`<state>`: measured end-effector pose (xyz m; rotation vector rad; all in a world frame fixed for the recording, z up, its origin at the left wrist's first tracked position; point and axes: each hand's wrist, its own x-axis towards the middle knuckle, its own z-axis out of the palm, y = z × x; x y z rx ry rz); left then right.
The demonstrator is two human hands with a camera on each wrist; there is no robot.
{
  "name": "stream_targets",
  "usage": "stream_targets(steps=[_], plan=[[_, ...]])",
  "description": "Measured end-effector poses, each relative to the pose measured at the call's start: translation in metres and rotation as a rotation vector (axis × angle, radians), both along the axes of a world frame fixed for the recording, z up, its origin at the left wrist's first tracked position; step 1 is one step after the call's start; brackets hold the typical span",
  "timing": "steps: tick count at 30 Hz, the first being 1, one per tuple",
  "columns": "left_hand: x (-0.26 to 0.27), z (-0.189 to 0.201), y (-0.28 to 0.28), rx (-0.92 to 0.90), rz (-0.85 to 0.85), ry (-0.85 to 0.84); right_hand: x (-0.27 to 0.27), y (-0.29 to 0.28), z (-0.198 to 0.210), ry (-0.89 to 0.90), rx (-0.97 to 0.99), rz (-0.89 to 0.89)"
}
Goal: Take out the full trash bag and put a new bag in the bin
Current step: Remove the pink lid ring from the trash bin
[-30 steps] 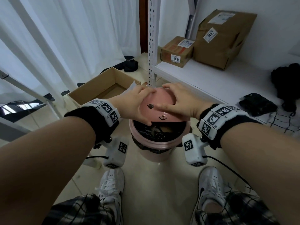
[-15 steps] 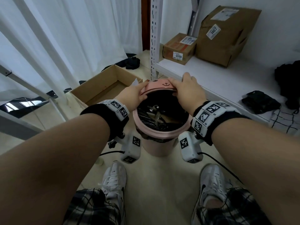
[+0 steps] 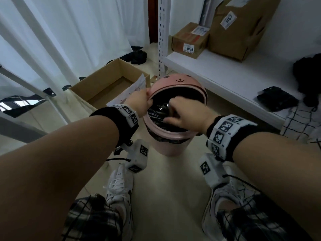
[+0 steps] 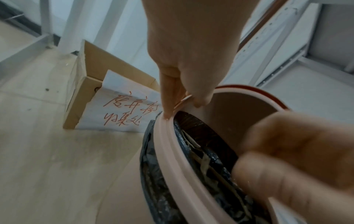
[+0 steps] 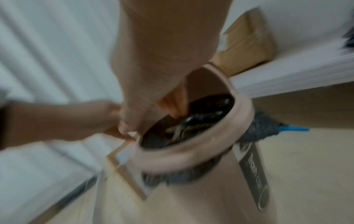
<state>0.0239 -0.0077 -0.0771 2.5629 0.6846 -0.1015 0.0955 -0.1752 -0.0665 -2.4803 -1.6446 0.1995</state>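
Left hand [image 3: 139, 101] pinches the left rim of the pink bin's [image 3: 169, 147] ring beside the tipped-back lid [image 3: 175, 82], while the nearer right hand [image 3: 185, 111], fingers loosely curled on nothing, hovers directly above the black trash bag [image 3: 156, 115] inside.

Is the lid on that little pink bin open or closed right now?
Open. The lid stands tipped up behind the bin's rim, the left hand pinches its edge, and the black bag with rubbish shows inside.
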Motion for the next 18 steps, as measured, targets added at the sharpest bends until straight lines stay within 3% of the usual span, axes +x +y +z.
stream_targets(steps=[4,9,13,18], plan=[[0.001,0.004,0.001,0.026,-0.012,-0.047,-0.017,0.015,-0.024,0.033,-0.330,0.035],[0.002,-0.002,0.007,-0.207,0.171,-0.113,-0.025,0.031,-0.020,0.022,-0.415,0.025],[-0.005,-0.004,0.003,-0.390,0.157,-0.079,-0.022,0.037,-0.019,-0.022,-0.506,-0.002],[-0.009,-0.015,-0.002,-0.436,0.235,0.035,-0.021,0.036,-0.031,-0.002,-0.421,-0.036]])
